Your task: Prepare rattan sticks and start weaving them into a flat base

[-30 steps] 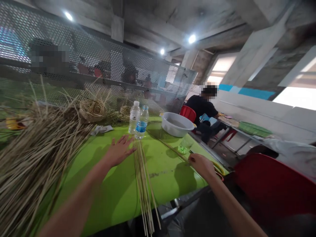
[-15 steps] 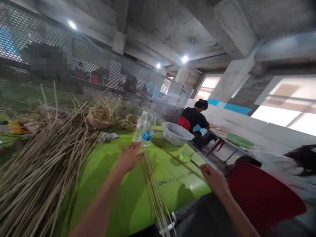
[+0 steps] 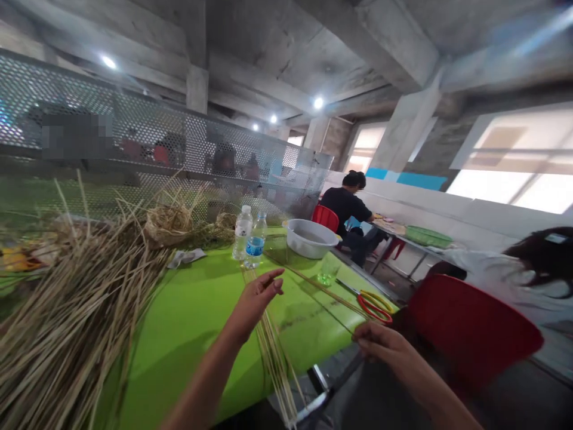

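Observation:
My left hand [image 3: 257,297] hovers above the green table [image 3: 197,310] with its fingers spread and nothing in it, just over a small bundle of thin straw sticks [image 3: 274,352] lying towards the table's near edge. My right hand [image 3: 380,343] is at the table's right front edge with its fingers curled in a pinch on the near end of a long thin straw stick [image 3: 322,289] that runs back across the table. Scissors with red and yellow handles [image 3: 373,303] lie just beyond that hand.
A big heap of dry straw [image 3: 67,322] covers the table's left side. Two water bottles [image 3: 249,239], a white basin [image 3: 310,237] and a small glass [image 3: 326,272] stand at the back. A red chair [image 3: 470,328] is to the right; other people sit nearby.
My left hand has lifted off the table and the stick bundle. My right hand has drawn back towards the table's front edge, uncovering the scissors. The view has swung rightwards.

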Demonstrator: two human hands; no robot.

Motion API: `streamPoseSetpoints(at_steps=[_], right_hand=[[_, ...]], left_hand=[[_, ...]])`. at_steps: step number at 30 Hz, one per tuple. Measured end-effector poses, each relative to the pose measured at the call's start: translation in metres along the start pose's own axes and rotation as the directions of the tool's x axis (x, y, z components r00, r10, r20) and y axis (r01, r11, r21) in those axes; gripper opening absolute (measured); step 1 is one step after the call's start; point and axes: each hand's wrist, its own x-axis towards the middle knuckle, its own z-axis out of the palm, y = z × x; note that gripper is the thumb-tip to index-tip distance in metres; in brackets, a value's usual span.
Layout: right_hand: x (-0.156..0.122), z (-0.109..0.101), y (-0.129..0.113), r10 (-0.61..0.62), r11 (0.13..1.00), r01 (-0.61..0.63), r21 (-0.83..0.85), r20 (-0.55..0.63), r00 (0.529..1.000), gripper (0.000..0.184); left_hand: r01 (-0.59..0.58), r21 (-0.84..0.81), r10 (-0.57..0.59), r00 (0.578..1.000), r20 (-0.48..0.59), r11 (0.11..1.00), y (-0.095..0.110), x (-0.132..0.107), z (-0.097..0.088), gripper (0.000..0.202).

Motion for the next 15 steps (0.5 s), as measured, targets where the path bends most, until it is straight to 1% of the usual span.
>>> streamPoseSetpoints(at_steps=[3,6,8,10,13,15], right_hand=[[0.003,0.014,0.000,-0.006,1.000,0.004,0.012,0.181,0.984,0.045],[0.007,0.020,0.003,-0.032,0.999,0.025,0.024,0.309,0.951,0.042],[0.010,0.025,0.005,-0.081,0.997,0.069,0.048,0.341,0.936,0.038],[0.013,0.033,0.006,-0.121,0.989,0.086,0.116,0.343,0.932,0.037],[0.019,0.047,0.006,-0.116,0.964,0.020,0.265,0.351,0.929,0.038],[0.022,0.052,0.008,-0.086,0.955,-0.024,0.296,0.352,0.932,0.035]], left_hand=[[0.045,-0.121,-0.049,0.998,-0.025,0.992,0.013,-0.014,0.015,0.046],[0.095,-0.177,-0.108,0.992,-0.068,0.980,0.016,-0.025,0.026,0.039],[0.127,-0.190,-0.141,0.988,-0.066,0.974,0.014,-0.030,0.036,0.036],[0.160,-0.190,-0.170,0.985,-0.037,0.969,0.010,-0.033,0.049,0.034],[0.208,-0.167,-0.206,0.978,0.028,0.964,0.002,-0.035,0.070,0.035],[0.231,-0.112,-0.225,0.973,0.057,0.967,-0.003,-0.039,0.077,0.035]])
